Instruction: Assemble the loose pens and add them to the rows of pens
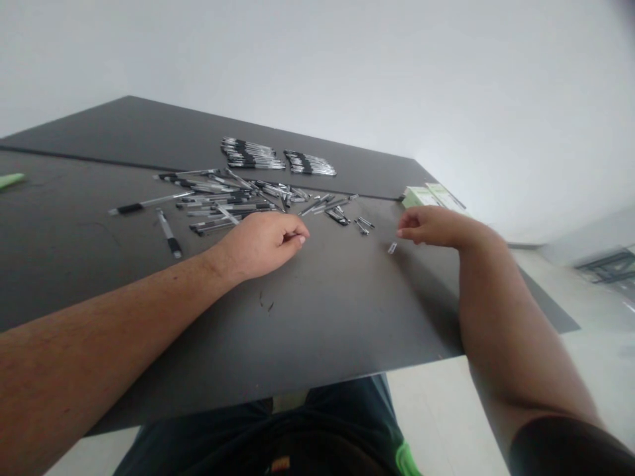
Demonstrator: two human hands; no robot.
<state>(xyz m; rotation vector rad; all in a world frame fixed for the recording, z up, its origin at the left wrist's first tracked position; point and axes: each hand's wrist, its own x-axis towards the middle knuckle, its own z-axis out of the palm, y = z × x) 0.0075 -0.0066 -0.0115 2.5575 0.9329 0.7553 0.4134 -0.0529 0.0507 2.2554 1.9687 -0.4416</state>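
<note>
Noting a clear piece just left of our right hand, the nearer one, and slightly toward us; its long axis slants away rightward. Both hands curl, our left hand beside the pens; whether either grips anything, we cannot tell.

Softly lit whitish wall behind dark grey table; pale floor below.

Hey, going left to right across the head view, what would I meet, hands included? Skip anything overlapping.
Green object, lone pen with black grip, left hand, cluster of short parts, tiny pale piece, right hand.
</note>
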